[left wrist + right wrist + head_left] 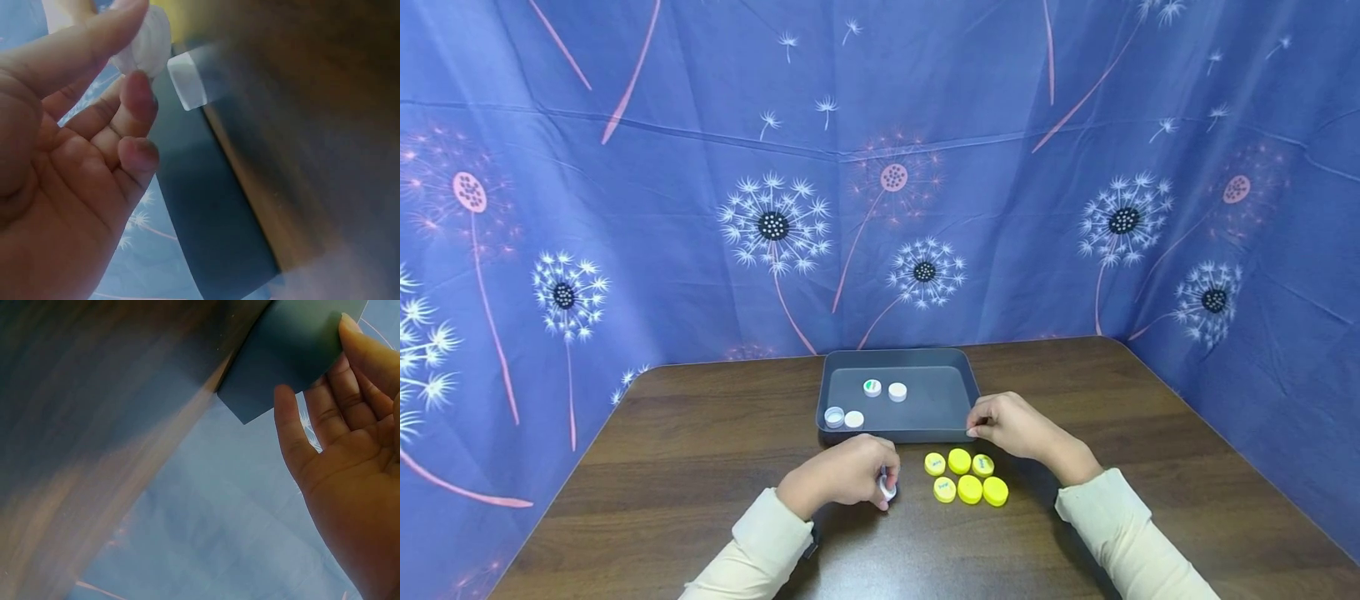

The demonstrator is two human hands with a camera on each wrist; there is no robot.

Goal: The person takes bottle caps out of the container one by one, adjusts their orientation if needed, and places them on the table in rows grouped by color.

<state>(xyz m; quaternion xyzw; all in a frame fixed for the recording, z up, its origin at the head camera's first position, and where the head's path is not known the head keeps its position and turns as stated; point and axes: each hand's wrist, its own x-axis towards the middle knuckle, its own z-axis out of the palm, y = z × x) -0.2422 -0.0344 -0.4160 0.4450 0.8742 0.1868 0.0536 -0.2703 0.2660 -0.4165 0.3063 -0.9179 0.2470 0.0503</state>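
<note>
My left hand [848, 471] pinches a white bottle cap [889, 488] between thumb and fingers, close to the table in front of the tray. In the left wrist view, that cap [155, 40] is at the fingertips, and a second white cap [187, 81] shows just beyond them, beside the tray's wall. My right hand [1017, 423] grips the front right corner of the dark grey tray [898, 436]; its thumb touches the tray wall [294, 356] in the right wrist view. Several white caps [897, 392] lie inside the tray, toward its left and middle.
Between the hands, several yellow bottle caps [970, 489] lie on the brown wooden table [715, 425] in two rows, just in front of the tray. A blue cloth [1015, 250] with a dandelion print hangs behind the table and along both sides.
</note>
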